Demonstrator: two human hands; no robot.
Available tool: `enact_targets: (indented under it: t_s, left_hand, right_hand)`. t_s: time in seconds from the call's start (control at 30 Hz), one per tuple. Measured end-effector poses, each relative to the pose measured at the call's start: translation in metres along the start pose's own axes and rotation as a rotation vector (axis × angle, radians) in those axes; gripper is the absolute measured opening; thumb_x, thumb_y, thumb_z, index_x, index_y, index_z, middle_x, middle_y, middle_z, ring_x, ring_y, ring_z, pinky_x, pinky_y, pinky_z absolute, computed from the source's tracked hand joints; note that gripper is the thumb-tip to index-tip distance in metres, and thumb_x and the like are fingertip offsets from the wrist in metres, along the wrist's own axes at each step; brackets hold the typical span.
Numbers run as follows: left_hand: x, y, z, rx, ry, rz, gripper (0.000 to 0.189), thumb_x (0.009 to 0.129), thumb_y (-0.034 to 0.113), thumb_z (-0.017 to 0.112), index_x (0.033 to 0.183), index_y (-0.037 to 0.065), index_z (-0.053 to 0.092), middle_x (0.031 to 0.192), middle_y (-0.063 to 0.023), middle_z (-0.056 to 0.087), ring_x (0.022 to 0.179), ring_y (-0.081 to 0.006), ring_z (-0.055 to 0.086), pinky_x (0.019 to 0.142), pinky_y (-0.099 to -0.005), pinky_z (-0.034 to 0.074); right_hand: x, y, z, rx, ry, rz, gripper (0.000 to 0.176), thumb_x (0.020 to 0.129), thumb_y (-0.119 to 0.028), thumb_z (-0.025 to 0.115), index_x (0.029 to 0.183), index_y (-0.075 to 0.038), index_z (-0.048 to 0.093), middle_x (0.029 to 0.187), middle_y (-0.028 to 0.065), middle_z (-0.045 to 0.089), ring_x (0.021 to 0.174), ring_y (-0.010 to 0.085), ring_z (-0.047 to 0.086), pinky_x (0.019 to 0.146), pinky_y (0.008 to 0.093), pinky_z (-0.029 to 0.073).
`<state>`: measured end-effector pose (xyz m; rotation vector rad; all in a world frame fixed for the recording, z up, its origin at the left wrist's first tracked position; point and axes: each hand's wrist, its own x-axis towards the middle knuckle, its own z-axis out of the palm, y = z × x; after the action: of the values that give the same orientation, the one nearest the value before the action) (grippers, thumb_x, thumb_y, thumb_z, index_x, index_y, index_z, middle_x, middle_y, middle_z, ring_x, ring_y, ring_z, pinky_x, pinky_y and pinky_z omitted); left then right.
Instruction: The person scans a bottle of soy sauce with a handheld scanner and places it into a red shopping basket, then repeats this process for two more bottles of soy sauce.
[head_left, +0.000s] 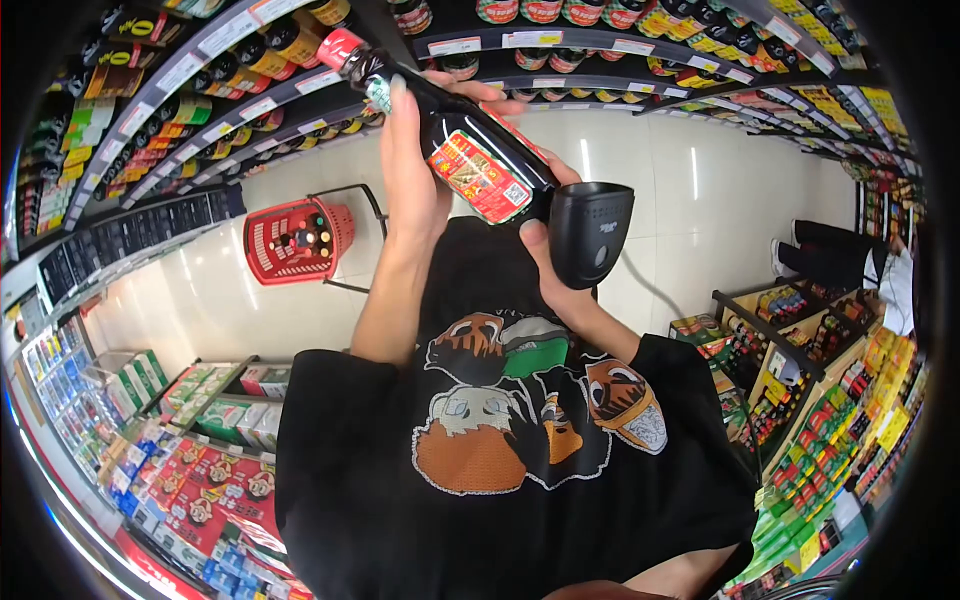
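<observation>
A dark sauce bottle (490, 135) with a red cap and a red and gold label lies tilted across both hands, its cap toward the upper left. My left hand (415, 160) grips it near the neck and shoulder, thumb in front and fingers behind. Near the base, my right hand (545, 255) closes on the bottle with its thumb at the lower edge. A black rounded device (592, 235) covers part of that hand and the bottle's bottom; how it is held or attached is hidden.
Shelves (550, 42) packed with bottles and jars curve along the top. A red shopping basket (295, 240) with several bottles inside stands on the pale floor (650, 165) at left. Stacked cartons (215, 480) fill the lower left. Another person (840, 260) is at far right, near display racks (790, 350).
</observation>
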<state>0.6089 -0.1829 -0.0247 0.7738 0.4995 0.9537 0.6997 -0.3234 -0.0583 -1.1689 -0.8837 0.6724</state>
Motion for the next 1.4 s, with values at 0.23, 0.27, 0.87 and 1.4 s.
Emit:
enact_targets:
  t_s: [0.23,0.27,0.87,1.4]
  left_hand:
    - [-0.004,0.006,0.008,-0.277,0.138,-0.070,0.034,0.100,0.042,0.051,0.101,0.008,0.057,0.091,-0.0122,0.065,0.083,-0.0285,0.068,0.077,-0.0440,0.058]
    - [-0.005,0.008,0.009,-0.281,0.145,-0.065,0.034,0.100,0.042,0.051,0.101,0.008,0.057,0.091,-0.0122,0.065,0.083,-0.0285,0.068,0.077,-0.0440,0.058]
    - [0.006,0.037,0.034,0.137,0.175,-0.259,0.040,0.102,0.036,0.057,0.087,-0.001,0.064,0.077,-0.0103,0.068,0.065,-0.0162,0.067,0.057,-0.0277,0.054]
    - [-0.001,0.034,0.036,0.279,-0.018,-0.058,0.039,0.104,0.034,0.048,0.116,-0.002,0.054,0.106,-0.0217,0.069,0.099,-0.0309,0.071,0.086,-0.0395,0.059]
  right_hand:
    - [-0.003,0.000,-0.002,-0.054,-0.113,-0.064,0.071,0.088,-0.015,0.077,0.149,-0.007,0.042,0.144,0.0184,0.047,0.131,0.0291,0.050,0.104,0.0400,0.044]
    - [-0.004,-0.002,-0.003,-0.054,-0.122,-0.062,0.071,0.088,-0.015,0.077,0.149,-0.007,0.042,0.144,0.0184,0.047,0.131,0.0291,0.050,0.104,0.0400,0.044]
    - [-0.009,-0.021,-0.005,0.101,-0.088,0.280,0.077,0.094,-0.025,0.072,0.154,0.000,0.030,0.157,0.0141,0.037,0.140,0.0211,0.041,0.113,0.0360,0.036]
    - [-0.007,-0.042,-0.011,0.223,-0.074,0.372,0.076,0.097,-0.036,0.067,0.154,0.000,0.030,0.155,0.0118,0.040,0.140,0.0220,0.041,0.116,0.0386,0.033]
